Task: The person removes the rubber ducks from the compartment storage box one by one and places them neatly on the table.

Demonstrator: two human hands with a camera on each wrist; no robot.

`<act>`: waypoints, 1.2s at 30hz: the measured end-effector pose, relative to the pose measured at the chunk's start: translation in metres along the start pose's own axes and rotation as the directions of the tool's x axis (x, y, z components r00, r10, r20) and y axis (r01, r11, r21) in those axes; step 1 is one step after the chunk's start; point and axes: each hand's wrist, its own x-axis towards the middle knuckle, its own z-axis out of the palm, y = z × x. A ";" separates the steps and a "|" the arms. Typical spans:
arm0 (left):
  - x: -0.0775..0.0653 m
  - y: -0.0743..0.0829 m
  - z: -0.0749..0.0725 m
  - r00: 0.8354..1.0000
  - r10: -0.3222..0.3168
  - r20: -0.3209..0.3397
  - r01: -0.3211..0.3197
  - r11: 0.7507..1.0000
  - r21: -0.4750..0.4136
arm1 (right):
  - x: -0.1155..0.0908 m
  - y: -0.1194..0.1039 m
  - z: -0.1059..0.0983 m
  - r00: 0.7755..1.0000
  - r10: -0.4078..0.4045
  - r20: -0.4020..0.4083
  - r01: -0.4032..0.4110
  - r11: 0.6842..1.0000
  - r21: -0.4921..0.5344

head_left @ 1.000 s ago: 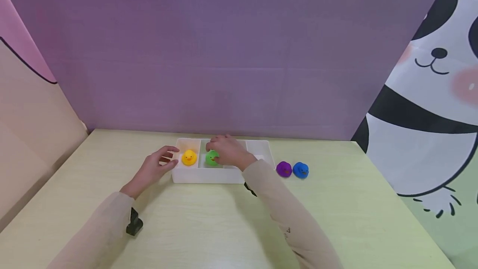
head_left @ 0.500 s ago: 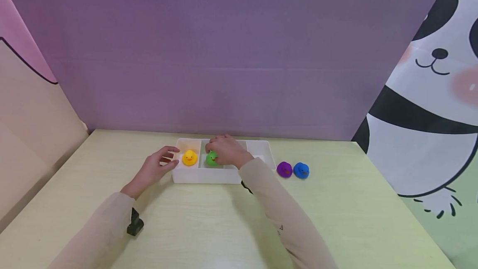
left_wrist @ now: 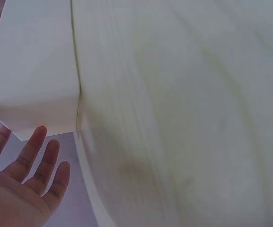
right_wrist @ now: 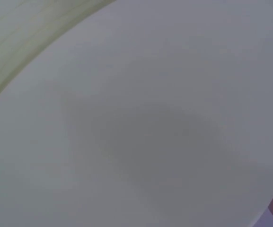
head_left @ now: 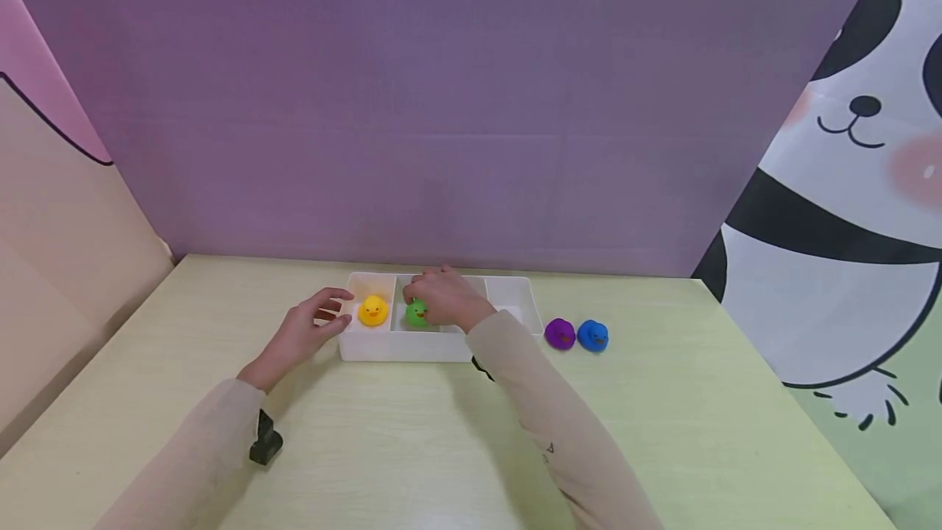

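A white divided box (head_left: 401, 348) stands near the back of the table. My right hand (head_left: 450, 299) reaches over its front wall and grips a green rubber duck (head_left: 415, 315) in the second compartment from the left. A yellow rubber duck (head_left: 373, 311) sits in the leftmost compartment. At the box's left end is my left hand (head_left: 305, 330), fingers spread and relaxed, fingertips right at the wall. The left wrist view shows those fingers (left_wrist: 40, 171) beside the box's end. White box wall (right_wrist: 127, 118) fills most of the right wrist view, with only a bit of finger at its edge.
To the right of the box, a purple rubber duck (head_left: 559, 334) and a blue rubber duck (head_left: 592, 336) sit side by side on the pale wooden table (head_left: 699, 432). A purple cloth (head_left: 441, 105) hangs behind the table's back edge.
The right forearm and sleeve have shifted a little to the left. The right hand stays at the green duck, and the left hand keeps its place.
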 end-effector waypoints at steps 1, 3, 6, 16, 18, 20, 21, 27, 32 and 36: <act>0.000 0.000 0.000 1.000 0.002 -0.001 -0.002 1.000 0.000 | 0.000 0.000 0.000 1.000 0.003 0.001 -0.003 1.000 0.000; 0.000 0.000 0.000 1.000 0.004 -0.002 -0.004 1.000 0.003 | 0.001 0.000 0.001 1.000 0.006 0.001 -0.006 1.000 -0.001; 0.001 0.000 0.001 1.000 0.004 -0.003 -0.004 1.000 0.006 | 0.001 0.000 0.001 1.000 0.010 0.000 -0.010 1.000 0.000; 0.003 0.000 0.001 1.000 -0.014 0.008 0.014 1.000 0.004 | -0.001 0.000 -0.001 1.000 0.002 0.000 -0.002 1.000 -0.017; 0.002 0.000 0.001 1.000 -0.013 0.009 0.013 1.000 0.003 | -0.002 0.000 -0.002 1.000 -0.006 -0.005 0.006 1.000 -0.028; 0.002 0.000 0.001 1.000 -0.010 0.006 0.010 1.000 0.005 | -0.003 0.000 -0.003 1.000 -0.015 -0.010 0.014 0.999 -0.038; 0.002 0.000 0.001 1.000 -0.008 0.004 0.008 1.000 0.006 | -0.003 0.000 -0.004 1.000 -0.020 -0.011 0.019 0.999 -0.044; 0.001 0.000 0.000 1.000 0.004 -0.005 -0.004 1.000 0.009 | -0.006 -0.001 -0.008 0.999 -0.051 -0.012 0.051 0.996 -0.069; 0.000 0.000 0.000 1.000 0.005 -0.008 -0.005 1.000 0.013 | -0.008 -0.001 -0.015 0.996 -0.091 -0.026 0.088 0.991 -0.098; 0.000 0.000 0.001 1.000 0.006 -0.009 -0.005 1.000 0.012 | -0.010 -0.001 -0.020 0.994 -0.107 -0.034 0.102 0.988 -0.116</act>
